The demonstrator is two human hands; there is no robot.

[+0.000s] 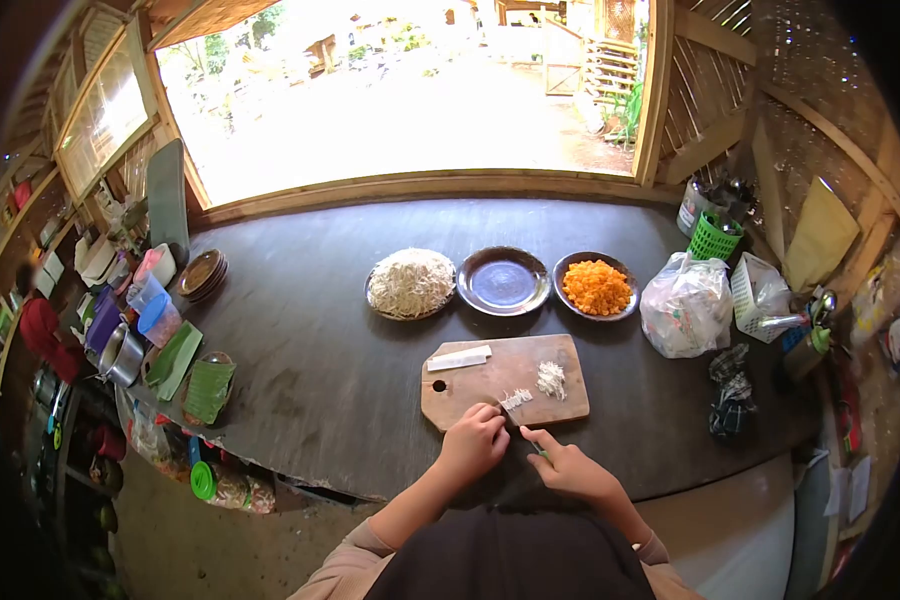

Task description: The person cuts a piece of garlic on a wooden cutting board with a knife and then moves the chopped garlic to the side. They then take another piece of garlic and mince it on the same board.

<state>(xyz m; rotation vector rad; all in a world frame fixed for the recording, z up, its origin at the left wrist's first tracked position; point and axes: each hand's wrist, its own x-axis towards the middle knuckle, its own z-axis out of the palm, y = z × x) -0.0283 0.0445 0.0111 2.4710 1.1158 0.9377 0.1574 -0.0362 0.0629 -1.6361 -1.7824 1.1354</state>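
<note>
On the wooden cutting board (510, 352) lie a white block-like strip (459, 358), a small row of thin white cut pieces (516, 399) and a heap of white shreds (551, 380). My left hand (473, 440) is closed at the board's front edge, its curled fingers beside the cut pieces. What those fingers hold is hidden. My right hand (574, 470) grips a knife (535, 448), with its blade pointing toward the left fingertips. Behind the board stand a plate of pale shreds (411, 283), a bare dark plate (503, 281) and a bowl of orange diced food (596, 288).
To the right are a stuffed plastic bag (686, 305), a green basket (715, 236) and a dark checked cloth (732, 392). Stacked brown plates (203, 275), banana leaf pieces (210, 390) and a metal pot (122, 355) sit left. A person in red (48, 330) is at far left.
</note>
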